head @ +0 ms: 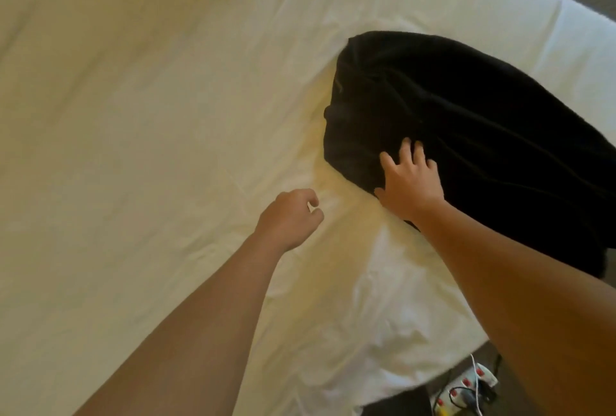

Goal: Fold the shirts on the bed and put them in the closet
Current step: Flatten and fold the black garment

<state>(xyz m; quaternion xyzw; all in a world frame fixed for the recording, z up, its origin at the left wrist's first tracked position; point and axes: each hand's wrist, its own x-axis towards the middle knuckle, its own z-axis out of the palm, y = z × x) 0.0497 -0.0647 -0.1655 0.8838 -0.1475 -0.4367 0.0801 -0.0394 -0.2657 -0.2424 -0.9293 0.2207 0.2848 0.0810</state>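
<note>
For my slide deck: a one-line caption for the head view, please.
Right hand rests spread on a black shirt lying on the white bed sheet; left hand hovers beside it.

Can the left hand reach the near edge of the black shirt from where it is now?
Probably yes. The left hand hovers over the bare sheet, loosely curled and holding nothing, close to the black shirt. Only sheet lies between them. The right hand already rests there.

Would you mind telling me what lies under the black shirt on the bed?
The black shirt lies on the cream bed sheet, which shows all around it. The right hand rests on its near edge. Whatever lies beneath the fabric is covered.
</note>
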